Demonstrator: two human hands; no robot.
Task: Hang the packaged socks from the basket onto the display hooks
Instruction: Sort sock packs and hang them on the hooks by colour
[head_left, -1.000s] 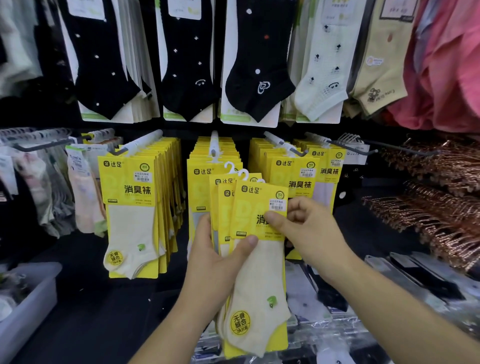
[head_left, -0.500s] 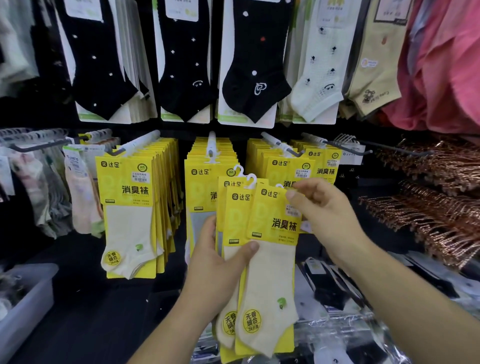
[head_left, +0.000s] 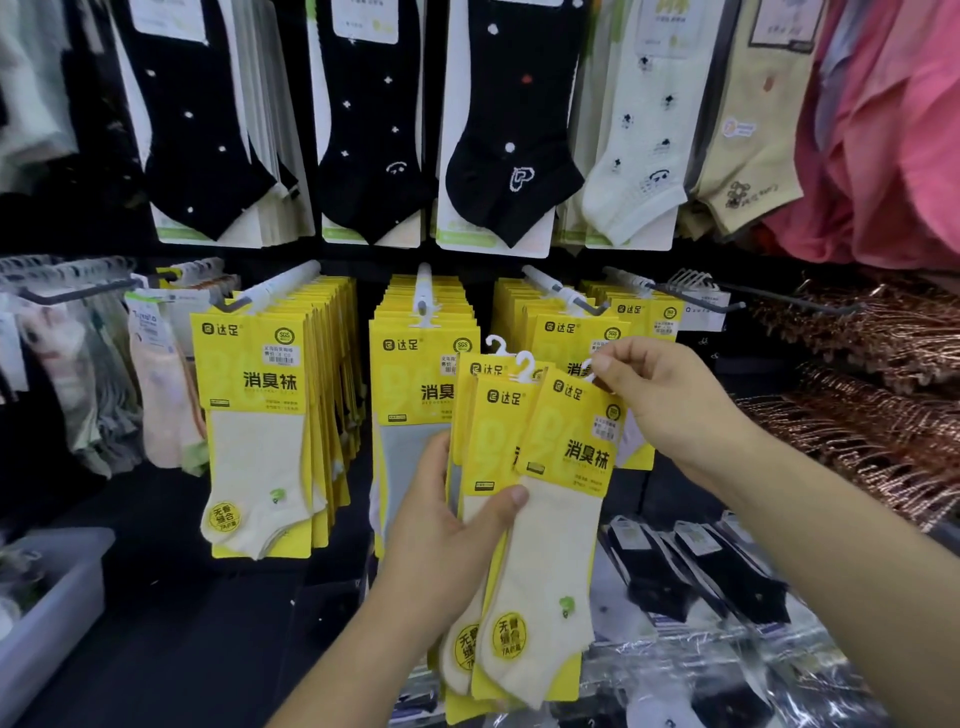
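The front sock pack (head_left: 561, 519) has swung right since the earlier frame; my right hand (head_left: 670, 410) pinches its top, long axis near upright, display hook (head_left: 565, 297) just above; left hand (head_left: 441, 540) holds the stack (head_left: 485, 436).

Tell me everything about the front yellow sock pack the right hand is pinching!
The front pack is a yellow card with black writing, a barcode sticker and a white hook on top. A cream ankle sock with a tiny green motif and round yellow sticker lies on it. It leans right, fanned off two like packs behind. The right hand pinches its top; the left hand grips the others lower down.
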